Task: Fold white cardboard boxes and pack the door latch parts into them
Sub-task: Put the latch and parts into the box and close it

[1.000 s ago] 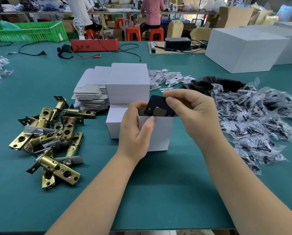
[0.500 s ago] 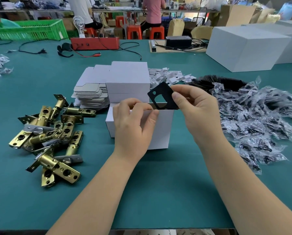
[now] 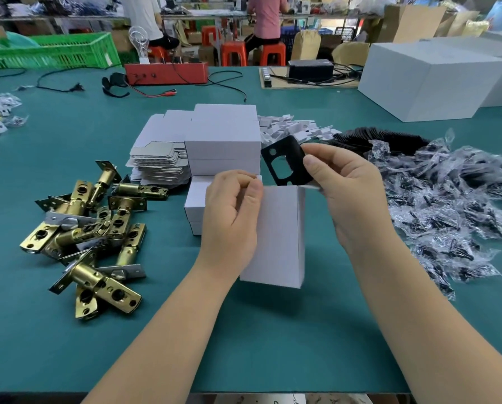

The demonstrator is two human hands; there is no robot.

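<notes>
- White box (image 3: pixel 276 237) stands upright on my green table (image 3: pixel 273 339), top open, centre of view
- Heap of bagged parts (image 3: pixel 459 211) lies right of it; brass latches (image 3: pixel 92 228) piled to its left, well apart
- Folded boxes (image 3: pixel 223 135) and flat blanks (image 3: pixel 159 161) stacked just behind
- My left hand (image 3: pixel 229 217) grips the box's upper left edge, fingers curled over the rim
- My right hand (image 3: pixel 348 188) pinches a black strike plate (image 3: pixel 287 161), tilted, its lower end at the box opening
</notes>
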